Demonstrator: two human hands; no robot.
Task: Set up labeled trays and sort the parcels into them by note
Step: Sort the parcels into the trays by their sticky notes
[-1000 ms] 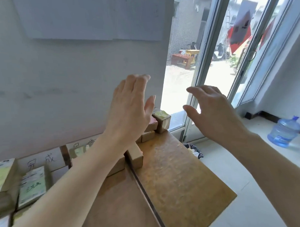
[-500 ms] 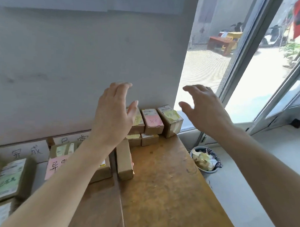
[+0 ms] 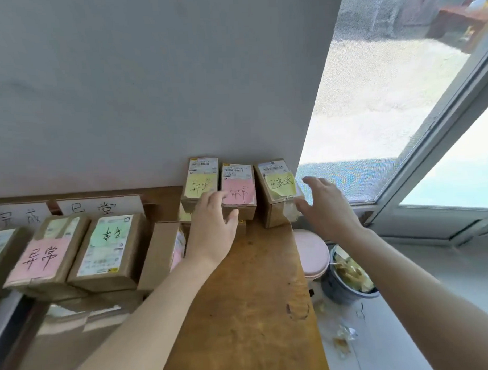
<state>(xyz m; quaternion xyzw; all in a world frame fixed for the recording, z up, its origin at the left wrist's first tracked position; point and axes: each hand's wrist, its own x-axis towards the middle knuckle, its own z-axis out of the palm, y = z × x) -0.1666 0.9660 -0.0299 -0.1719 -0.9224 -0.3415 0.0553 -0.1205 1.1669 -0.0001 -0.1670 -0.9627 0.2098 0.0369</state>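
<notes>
Three cardboard parcels lean against the wall at the back of the wooden table (image 3: 250, 309): one with a yellow note (image 3: 200, 183), one with a pink note (image 3: 239, 189), one with a yellow-green note (image 3: 279, 189). My left hand (image 3: 211, 227) reaches over the front of the pink-note parcel, fingers loosely spread. To the right of the yellow-green-note parcel, my right hand (image 3: 325, 204) hovers open, fingertips near its corner. On the left lie sorted parcels, one with a pink note (image 3: 43, 255) and one with a green note (image 3: 109, 245), below paper tray labels (image 3: 99, 208).
A parcel (image 3: 162, 254) stands on edge between the sorted group and my left arm. Off the table's right edge are a pink round stool (image 3: 313, 251) and a dark bin (image 3: 348, 278) full of scraps. A glass door (image 3: 429, 150) fills the right side.
The view has tilted down and moved closer. Both hands have dropped from in front of the wall to the row of three parcels at the table's back.
</notes>
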